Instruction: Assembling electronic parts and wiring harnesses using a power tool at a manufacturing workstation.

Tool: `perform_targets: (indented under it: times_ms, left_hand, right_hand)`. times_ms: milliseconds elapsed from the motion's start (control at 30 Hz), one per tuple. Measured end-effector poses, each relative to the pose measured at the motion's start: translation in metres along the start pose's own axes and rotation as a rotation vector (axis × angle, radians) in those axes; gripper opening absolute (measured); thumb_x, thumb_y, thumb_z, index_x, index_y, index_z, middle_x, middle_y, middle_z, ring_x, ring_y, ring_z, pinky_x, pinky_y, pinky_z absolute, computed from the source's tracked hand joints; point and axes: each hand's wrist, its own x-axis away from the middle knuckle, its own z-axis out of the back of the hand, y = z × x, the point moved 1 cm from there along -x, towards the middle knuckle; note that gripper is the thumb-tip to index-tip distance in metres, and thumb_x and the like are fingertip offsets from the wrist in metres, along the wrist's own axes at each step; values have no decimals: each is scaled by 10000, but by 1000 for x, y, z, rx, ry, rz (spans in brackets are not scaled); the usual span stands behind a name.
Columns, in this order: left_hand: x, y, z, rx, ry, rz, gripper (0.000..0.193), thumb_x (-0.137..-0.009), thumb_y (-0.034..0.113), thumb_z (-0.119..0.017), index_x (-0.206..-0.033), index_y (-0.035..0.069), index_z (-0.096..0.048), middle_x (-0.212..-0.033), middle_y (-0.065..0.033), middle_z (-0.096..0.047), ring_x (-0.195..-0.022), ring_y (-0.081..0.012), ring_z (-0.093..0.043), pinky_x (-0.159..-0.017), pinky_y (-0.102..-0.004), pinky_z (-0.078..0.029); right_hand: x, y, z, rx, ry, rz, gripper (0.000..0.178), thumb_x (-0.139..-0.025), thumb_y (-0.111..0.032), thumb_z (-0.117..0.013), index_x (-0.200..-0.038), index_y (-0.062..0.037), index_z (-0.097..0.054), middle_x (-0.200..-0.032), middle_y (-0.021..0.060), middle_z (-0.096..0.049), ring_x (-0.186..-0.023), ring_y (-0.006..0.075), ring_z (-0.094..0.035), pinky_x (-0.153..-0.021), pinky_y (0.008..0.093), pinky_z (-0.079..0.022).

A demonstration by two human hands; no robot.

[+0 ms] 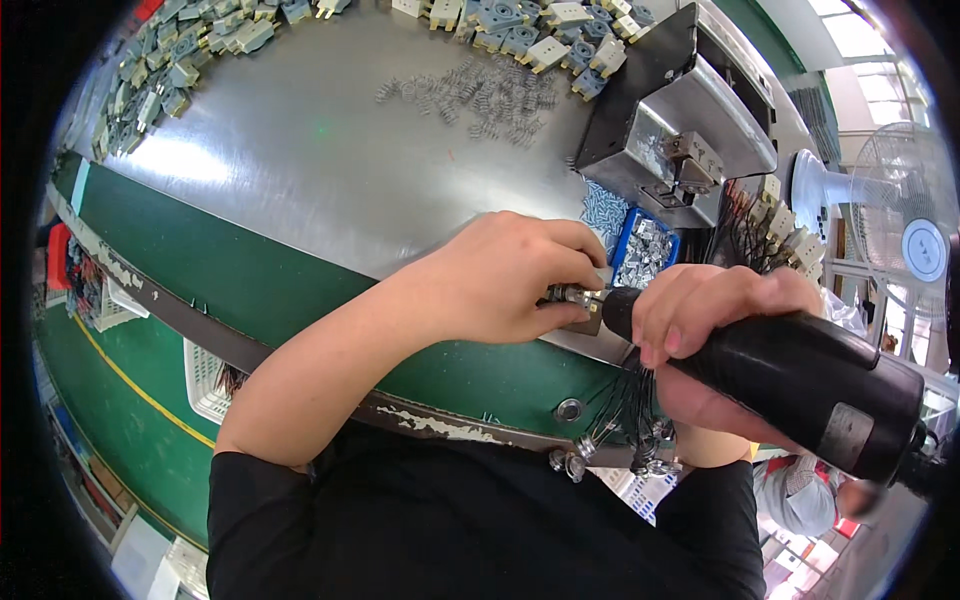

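In my right hand point(705, 310) is a black electric screwdriver point(800, 385), lying slanted with its nose toward the left. The fingers wrap round its front end. My left hand point(520, 275) pinches a small part with metal pieces point(572, 294) at the table's near edge. The screwdriver's tip reaches this part or stops just short of it; the fingers hide most of the part, so I cannot tell its kind. Beside the left fingertips stands a blue tray point(645, 255) of small metal pieces, with a pile of loose screws point(603, 212) next to it.
Many small springs point(490, 98) lie on the metal tabletop point(300, 130). Grey and white plastic housings point(210, 45) line its far edge. At the right stand a metal machine point(680, 130) and a fan point(915, 240). Black wires with round metal ends point(625, 420) hang near my right forearm.
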Motion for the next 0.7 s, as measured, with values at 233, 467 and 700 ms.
perform_targets:
  times_ms: [233, 467, 700]
  left_hand:
    - [-6, 6, 3, 26, -13, -25, 283, -809, 118, -855, -1082, 71, -799, -1222, -87, -752, -1017, -308, -758, -848, -405, -618]
    - [-8, 11, 5, 49, -49, 21, 305, -786, 104, -871, -1080, 69, -793, -1240, -96, -762, -1064, -309, -761, -888, -406, -623]
    - [-13, 14, 5, 81, -31, 41, 330, -765, 85, -898, -1067, 29, -776, -1214, -114, -774, -1074, -325, -763, -907, -414, -620]
  right_hand:
    - [-34, -22, 43, -63, 289, 263, 1205, -848, -924, -579, -1629, -45, -316, -857, 56, -573, -613, 186, -553, -579, 364, -470]
    - [-46, -5, 86, 211, 797, 226, 1157, -836, -967, -487, -1487, -13, -411, -778, 99, -618, -587, 239, -623, -568, 352, -528]
    - [-59, 1, 87, 283, 882, 156, 1087, -864, -955, -463, -1502, -77, -403, -803, 62, -570, -635, 207, -559, -621, 378, -485]
